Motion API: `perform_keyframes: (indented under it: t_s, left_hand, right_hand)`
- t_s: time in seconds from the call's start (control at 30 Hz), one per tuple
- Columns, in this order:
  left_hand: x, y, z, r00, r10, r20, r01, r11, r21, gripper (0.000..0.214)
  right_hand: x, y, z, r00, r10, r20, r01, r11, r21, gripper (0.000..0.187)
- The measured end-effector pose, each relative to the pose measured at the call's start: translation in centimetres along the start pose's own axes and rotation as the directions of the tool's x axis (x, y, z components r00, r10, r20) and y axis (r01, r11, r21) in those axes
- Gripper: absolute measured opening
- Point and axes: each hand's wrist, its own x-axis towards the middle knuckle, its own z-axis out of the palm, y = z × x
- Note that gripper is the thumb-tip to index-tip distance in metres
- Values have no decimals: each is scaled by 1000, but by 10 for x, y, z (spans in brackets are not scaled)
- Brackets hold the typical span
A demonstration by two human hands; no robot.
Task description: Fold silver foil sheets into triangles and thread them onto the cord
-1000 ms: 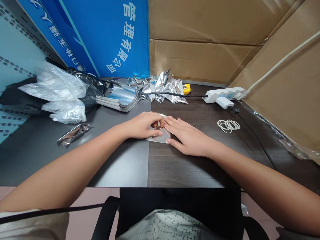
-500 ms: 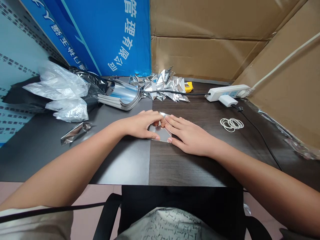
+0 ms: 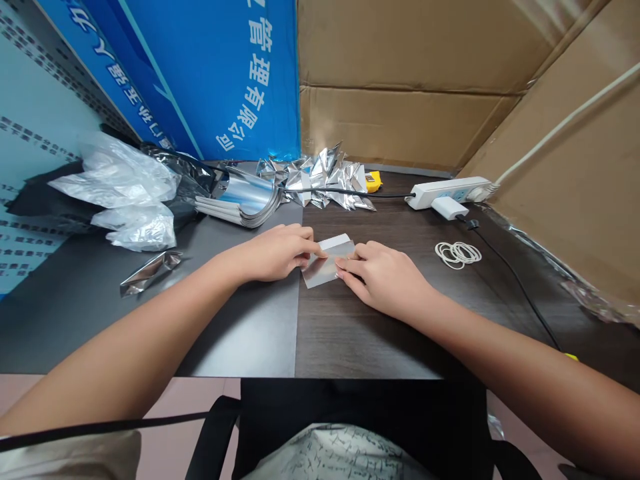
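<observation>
A small, flat silver foil sheet (image 3: pixel 320 275) with a pale strip along its far edge lies on the table in front of me, tilted slightly. My left hand (image 3: pixel 277 253) is at its left side, fingers curled, with thumb and index finger closed on the sheet. From the right, my right hand (image 3: pixel 387 275) pinches the opposite edge between thumb and fingers. Whether the sheet is a single layer or a folded pouch I cannot make out. Several white rubber bands (image 3: pixel 457 255) lie to the right of my right hand.
A curved stack of silver sheets (image 3: pixel 245 197) and a pile of folded foil pieces (image 3: pixel 325 175) stand at the back. A yellow tape measure (image 3: pixel 373 181), a white power strip (image 3: pixel 445 192) with cables, a crumpled clear plastic bag (image 3: pixel 120 180) and a loose foil piece (image 3: pixel 150 272) surround the table (image 3: pixel 340 340).
My hands have drawn slightly apart, and their flattened fingers are now curled on the sheet's edges. The sheet has turned a little and its pale far strip shows.
</observation>
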Motion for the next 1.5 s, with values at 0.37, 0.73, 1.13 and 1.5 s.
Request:
perform_keyframes:
  t_s: [0.37, 0.73, 1.13, 1.5]
  left_hand:
    - [10, 27, 9, 982, -184, -37, 178, 977, -114, 9]
    - [9, 21, 10, 984, -175, -21, 168, 970, -176, 9]
    - [11, 19, 12, 988, -149, -26, 142, 974, -176, 13]
    - [7, 34, 14, 972, -229, -54, 225, 972, -75, 17]
  right_hand:
    - [10, 25, 15, 994, 4, -105, 36, 925, 378, 15]
    - [6, 49, 11, 999, -16, -31, 25, 940, 340, 44]
    - [4, 55, 10, 994, -107, -27, 108, 910, 400, 78]
    - [18, 32, 38, 995, 100, -15, -86, 920, 383, 97]
